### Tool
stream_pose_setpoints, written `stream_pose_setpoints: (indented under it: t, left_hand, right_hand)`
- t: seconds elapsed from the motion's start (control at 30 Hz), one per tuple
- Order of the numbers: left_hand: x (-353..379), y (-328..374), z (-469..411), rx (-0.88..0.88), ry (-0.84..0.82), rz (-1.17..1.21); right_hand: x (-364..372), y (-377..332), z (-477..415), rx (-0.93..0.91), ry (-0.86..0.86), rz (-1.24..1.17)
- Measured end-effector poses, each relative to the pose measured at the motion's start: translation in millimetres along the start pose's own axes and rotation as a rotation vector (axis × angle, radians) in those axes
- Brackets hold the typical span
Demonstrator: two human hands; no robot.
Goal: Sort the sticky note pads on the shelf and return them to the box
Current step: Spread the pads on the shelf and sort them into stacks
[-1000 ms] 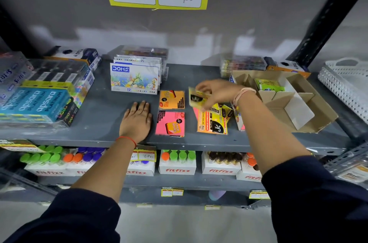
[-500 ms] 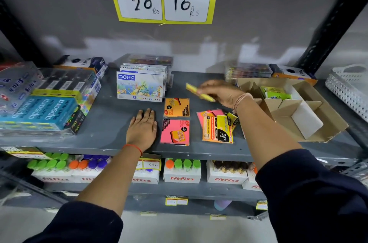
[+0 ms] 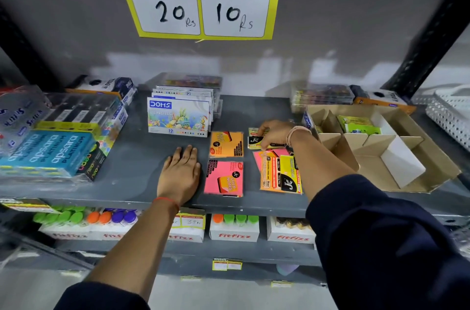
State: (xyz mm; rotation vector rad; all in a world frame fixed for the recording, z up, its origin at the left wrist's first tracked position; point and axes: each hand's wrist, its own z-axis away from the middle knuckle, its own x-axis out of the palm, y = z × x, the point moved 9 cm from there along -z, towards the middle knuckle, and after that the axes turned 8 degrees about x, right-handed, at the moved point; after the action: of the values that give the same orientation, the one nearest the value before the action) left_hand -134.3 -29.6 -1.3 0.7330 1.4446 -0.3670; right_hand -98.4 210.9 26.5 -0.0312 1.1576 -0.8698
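An orange sticky note pad (image 3: pixel 226 144) and a pink pad (image 3: pixel 224 178) lie side by side on the grey shelf (image 3: pixel 132 157). To their right sits a loose pile of orange, yellow and pink pads (image 3: pixel 281 173). My right hand (image 3: pixel 276 133) rests fingers-down on a yellow pad (image 3: pixel 254 140) lying on the shelf behind that pile. My left hand (image 3: pixel 181 173) lies flat on the shelf, left of the pink pad, holding nothing. The open cardboard box (image 3: pixel 417 157) with dividers stands at the right, with green pads (image 3: pixel 358 125) in a back compartment.
A DOMS oil pastel stack (image 3: pixel 179 116) stands behind the pads. Apsara pencil packs (image 3: pixel 50 147) fill the left. More boxes (image 3: pixel 323 95) line the back right, a white basket (image 3: pixel 450 111) at far right. A price sign (image 3: pixel 198 4) hangs above.
My right hand carried the yellow pad from above the pile down onto the shelf behind it. My left hand stayed flat. The camera tilted upward slightly.
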Motion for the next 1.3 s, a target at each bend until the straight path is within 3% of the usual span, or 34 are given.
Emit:
stream_pose_setpoints:
  t: [0.1, 0.23, 0.4, 0.53, 0.67, 0.87, 1.0, 1.17, 1.3]
  left_hand:
    - [0, 0, 0, -0.004, 0.007, -0.006]
    - [-1, 1, 1, -0.018, 0.011, -0.006]
    - [-2, 3, 3, -0.022, -0.004, 0.01]
    - [-5, 5, 3, -0.022, -0.008, 0.005]
    - [-5, 6, 4, -0.023, -0.006, 0.003]
    - [-4, 5, 3, -0.025, 0.01, -0.002]
    - [-3, 1, 1, -0.029, 0.002, -0.005]
    - [-1, 0, 0, -0.017, -0.009, -0.005]
    - [-2, 1, 0, -0.006, 0.011, -0.001]
  right_hand:
    - [-9, -7, 4, -0.059, 0.019, -0.011]
    - [-45, -11, 38, -0.161, 0.213, -0.047]
    - [-1, -3, 81, -0.155, 0.007, 0.323]
    - [24, 2, 94, -0.179, 0.031, 0.437]
    - [22, -2, 99, -0.228, 0.081, 0.4]
    - [-14, -53, 82, -0.309, 0.109, 0.092]
    - [-4, -96, 43, -0.306, 0.112, 0.106]
    - [35, -101, 8, -0.254, 0.025, 0.246]
    - [36, -95, 11, -0.268, 0.01, 0.138]
